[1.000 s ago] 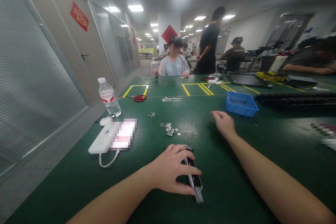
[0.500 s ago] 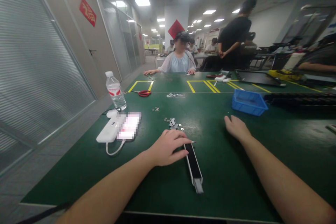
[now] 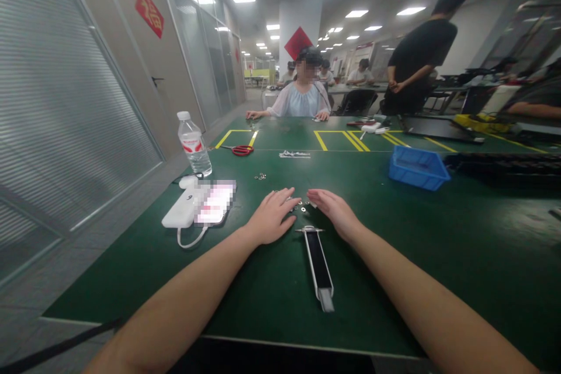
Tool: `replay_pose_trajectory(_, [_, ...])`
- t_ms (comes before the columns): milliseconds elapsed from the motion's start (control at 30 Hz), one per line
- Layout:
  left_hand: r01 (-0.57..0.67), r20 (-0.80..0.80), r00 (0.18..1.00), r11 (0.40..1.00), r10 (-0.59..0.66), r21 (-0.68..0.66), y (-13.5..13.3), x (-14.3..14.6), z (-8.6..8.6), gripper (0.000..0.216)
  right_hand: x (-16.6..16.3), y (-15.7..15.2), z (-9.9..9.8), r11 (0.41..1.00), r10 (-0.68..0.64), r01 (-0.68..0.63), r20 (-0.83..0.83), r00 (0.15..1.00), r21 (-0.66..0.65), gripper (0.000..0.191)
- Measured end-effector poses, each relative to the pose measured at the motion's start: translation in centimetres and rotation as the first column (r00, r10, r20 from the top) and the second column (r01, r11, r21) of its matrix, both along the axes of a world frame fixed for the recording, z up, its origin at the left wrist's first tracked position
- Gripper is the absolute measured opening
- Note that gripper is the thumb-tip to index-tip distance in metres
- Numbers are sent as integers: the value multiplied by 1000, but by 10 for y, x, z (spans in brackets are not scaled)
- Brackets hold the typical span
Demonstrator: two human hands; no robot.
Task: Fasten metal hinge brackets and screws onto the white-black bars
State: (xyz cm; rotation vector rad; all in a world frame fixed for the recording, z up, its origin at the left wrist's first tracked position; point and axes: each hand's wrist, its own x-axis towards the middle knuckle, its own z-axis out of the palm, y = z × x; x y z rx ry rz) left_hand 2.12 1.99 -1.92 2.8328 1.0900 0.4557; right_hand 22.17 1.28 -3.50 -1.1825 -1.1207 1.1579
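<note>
My left hand [image 3: 272, 217] lies over the table with its fingers stretched out, partly covering a loose group of small metal washers [image 3: 303, 210] and parts. Opposite it, my right hand [image 3: 333, 212] is turned on its side, fingers extended, its tips beside the same pieces. Neither hand visibly grips anything. Below the gap between them rests a long, narrow black tool with a white frame [image 3: 319, 263]. A grey tab sticks out of its near end, and thin pointed metal bits stick out sideways at its far end.
At left are a water bottle [image 3: 193, 146], a white power bank [image 3: 179, 210] and a phone [image 3: 217, 204]. Red-handled scissors [image 3: 242, 151], more washers [image 3: 261, 176] and thin white pieces [image 3: 294, 155] lie farther back. A blue bin [image 3: 418, 168] stands right. A person [image 3: 302, 93] sits opposite.
My left hand has let go of the black tool and moved forward onto the small metal pieces. From near the blue bin, my right hand has come left to their other side.
</note>
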Motion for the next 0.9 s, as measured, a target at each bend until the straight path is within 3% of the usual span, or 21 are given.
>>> replay_pose_trajectory(167, [91,-133,987,996,-91,-12,5,4,6,48,18,0,3,995,-100,104,229,968,-6,17])
replay_pose_trajectory(500, [48,-231,970,990,-78,-130,11,7,7,50,11,-6,4,994,-71,-3,689,722,105,18])
replay_pose_trajectory(767, [-126,-177,979,985,105,-118,0,-5,6,52,15,-31,16,967,86,-245,828,554,63,23])
replay_pose_trajectory(900, [-90,-114,990,993,81,-74,5,-14,3,41,17,-40,22,941,148,-337,846,512,39,26])
